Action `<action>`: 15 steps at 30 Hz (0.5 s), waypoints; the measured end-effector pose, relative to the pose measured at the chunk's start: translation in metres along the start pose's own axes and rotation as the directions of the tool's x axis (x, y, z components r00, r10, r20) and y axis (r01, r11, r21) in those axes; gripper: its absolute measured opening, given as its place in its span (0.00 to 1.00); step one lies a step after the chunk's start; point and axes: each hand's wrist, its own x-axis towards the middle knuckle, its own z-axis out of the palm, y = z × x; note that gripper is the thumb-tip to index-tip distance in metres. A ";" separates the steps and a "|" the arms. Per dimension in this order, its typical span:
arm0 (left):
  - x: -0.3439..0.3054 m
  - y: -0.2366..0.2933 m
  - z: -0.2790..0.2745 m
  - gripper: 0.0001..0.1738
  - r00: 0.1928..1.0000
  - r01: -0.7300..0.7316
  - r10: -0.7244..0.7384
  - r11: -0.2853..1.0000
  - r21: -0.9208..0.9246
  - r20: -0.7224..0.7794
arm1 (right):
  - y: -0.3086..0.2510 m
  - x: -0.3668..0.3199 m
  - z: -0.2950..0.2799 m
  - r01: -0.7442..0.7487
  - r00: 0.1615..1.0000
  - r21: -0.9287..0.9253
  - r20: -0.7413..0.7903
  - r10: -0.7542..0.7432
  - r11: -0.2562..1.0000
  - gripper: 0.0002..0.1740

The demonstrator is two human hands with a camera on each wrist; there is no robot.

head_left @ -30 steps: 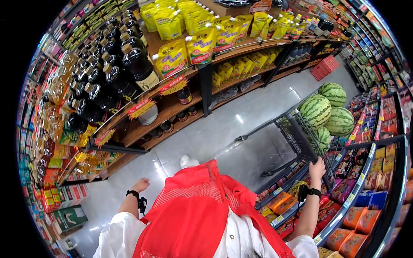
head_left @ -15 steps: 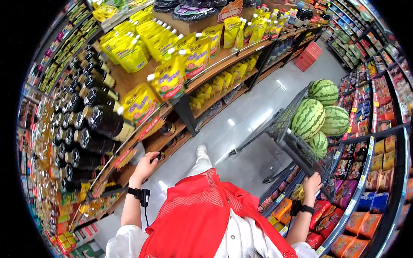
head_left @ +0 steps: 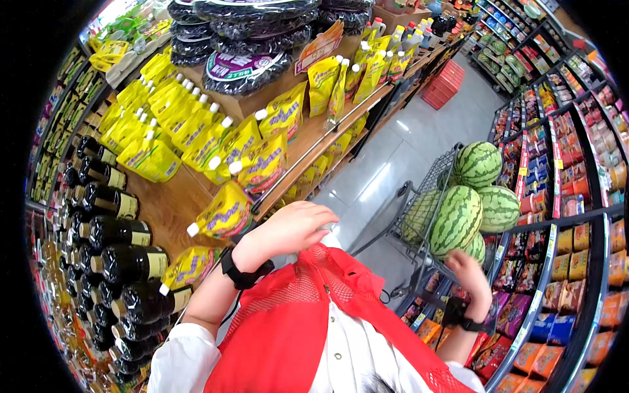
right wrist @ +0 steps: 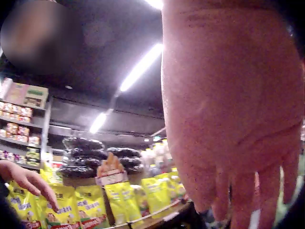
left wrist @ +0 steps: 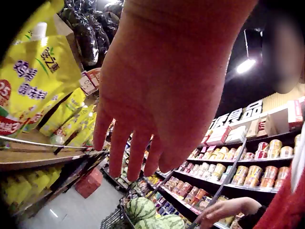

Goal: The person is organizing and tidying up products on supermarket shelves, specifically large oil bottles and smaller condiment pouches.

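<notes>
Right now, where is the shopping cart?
In the head view, the shopping cart stands right of centre, loaded with watermelons, near the person's right hand and alongside the shelves of packets.

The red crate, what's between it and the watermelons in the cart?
In the head view, grey floor lies between the red crate and the wire cart holding the watermelons.
</notes>
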 end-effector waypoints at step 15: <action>0.133 -0.062 -0.060 0.15 0.895 0.367 -0.401 0.911 -0.190 -0.194 | -0.267 0.387 -0.017 0.917 0.398 -0.070 0.086 -0.913 0.393 0.23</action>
